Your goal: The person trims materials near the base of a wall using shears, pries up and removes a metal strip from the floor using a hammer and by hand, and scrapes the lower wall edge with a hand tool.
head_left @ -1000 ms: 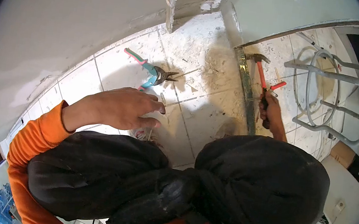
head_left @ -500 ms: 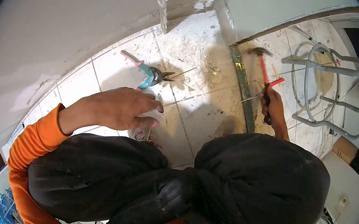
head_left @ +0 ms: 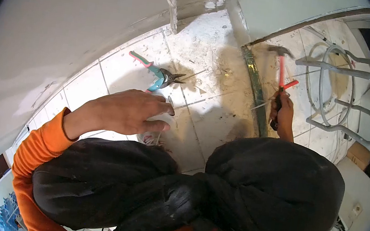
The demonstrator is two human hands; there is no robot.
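In the head view, the middle of the picture is the middle of the clock. The left hand (head_left: 123,110) is at 9 o'clock, palm down, over the floor (head_left: 213,133). It holds nothing that I can see. Its fingers are a bit bent, and the thumb is apart from them. An orange sleeve (head_left: 44,149) goes up to its wrist.

The snips (head_left: 157,74) lie on the floor at 11 o'clock, near the left hand. They are blue-green and pink. Their dark jaws are a little apart and point to 3 o'clock.

The right hand (head_left: 285,113) is near 3 o'clock. Its fingers are wrapped tight around the dark grip of the hammer (head_left: 281,72). The hammer's red neck goes up toward 12 o'clock, and its head is blurry. A short red bar (head_left: 291,84) sticks out just above the hand; I can't tell what it is part of.

A dark green strip (head_left: 255,89) runs along the floor at 2 o'clock, between the snips and the hammer. White dust and bits are on the tiles. A gray metal frame (head_left: 338,67) is between 2 and 3 o'clock. A brown box (head_left: 359,155) is at 3 o'clock, by the edge.
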